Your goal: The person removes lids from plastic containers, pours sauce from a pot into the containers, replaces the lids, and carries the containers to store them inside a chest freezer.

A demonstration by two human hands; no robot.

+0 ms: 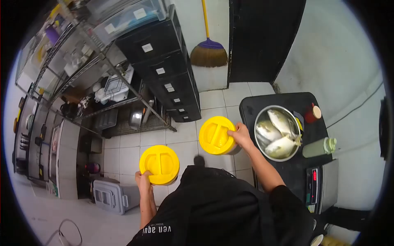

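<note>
My left hand (144, 182) is closed on the near left edge of a round yellow-lidded container (159, 165), which hangs over the floor left of my body. My right hand (241, 135) grips the right edge of a second yellow-lidded container (213, 135), held a little farther forward. Both lids face up and have a raised bar across a recess. To the right of my right hand, a metal bowl (257, 143) with several whole fish (280, 147) stands on a black table (254, 104).
Beside the bowl are a red cup (314, 114), a green bottle (319, 148) and a scale (314, 186). Ahead stand black drawers (164, 67) and a wire shelf (115, 69). A broom (209, 53) hangs on the wall. A grey lidded bin (108, 197) lies at left.
</note>
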